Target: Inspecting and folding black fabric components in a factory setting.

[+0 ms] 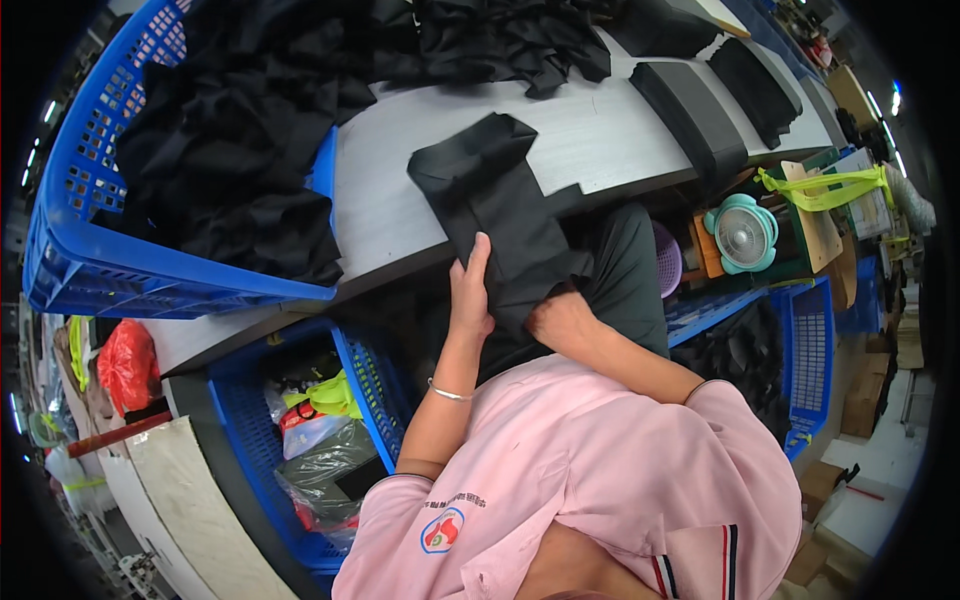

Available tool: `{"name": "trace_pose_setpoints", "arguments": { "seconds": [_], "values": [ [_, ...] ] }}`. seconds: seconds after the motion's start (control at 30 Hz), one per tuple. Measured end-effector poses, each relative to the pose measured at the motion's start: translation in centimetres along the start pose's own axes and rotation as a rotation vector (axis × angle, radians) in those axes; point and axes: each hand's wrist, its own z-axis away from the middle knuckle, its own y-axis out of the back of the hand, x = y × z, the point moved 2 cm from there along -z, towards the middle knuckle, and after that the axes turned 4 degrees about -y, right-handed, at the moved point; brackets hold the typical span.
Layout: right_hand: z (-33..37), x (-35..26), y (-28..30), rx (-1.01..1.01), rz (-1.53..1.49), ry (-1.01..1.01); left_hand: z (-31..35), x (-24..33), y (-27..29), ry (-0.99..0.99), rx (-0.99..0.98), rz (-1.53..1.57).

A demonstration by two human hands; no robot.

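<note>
The black cloth (500, 205) is long and flat, with a soft, dull look. Its far end is folded over into a thick, wide flap, and small creases run across it. It lies partly over the edge of the pale grey bench (385, 200) and comes down over the person's dark trousers (632, 275). The left hand (470, 300) holds the cloth by its left side, with the thumb up on top. The right hand (560, 318) is at the near end, and its fingers go under the cloth (they are hidden, so I cannot tell if they pinch it or just touch it). A big blue basket (180, 283) sits on the left of the bench, full of a messy black heap (230, 150). On the right are two neat black stacks, a near one (690, 115) and a far one (755, 90). The pink shirt (620, 440) has a round badge (441, 530) in red, white and blue, with a line of small dark writing (437, 503) beside it.
</note>
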Motion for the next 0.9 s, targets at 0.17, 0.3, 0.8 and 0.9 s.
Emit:
{"name": "trace_pose_setpoints", "arguments": {
  "seconds": [0.17,0.3,0.8,0.9],
  "values": [
    [1.8,0.7,6.8,0.340,-0.693,-0.203,-0.1,0.4,0.4,-0.064,0.044,-0.051],
    [-0.4,4.3,10.8,0.632,-0.300,-0.253,1.0,0.1,0.8,-0.053,-0.071,-0.180],
    [-1.3,7.8,6.9,0.085,-1.263,-0.543,0.6,-2.0,-0.8,-0.166,-0.099,-0.116],
    [-1.3,8.7,6.8,0.038,-0.902,-0.591,-0.2,-2.3,-1.6,-0.095,0.017,-0.292]
  ]
}}
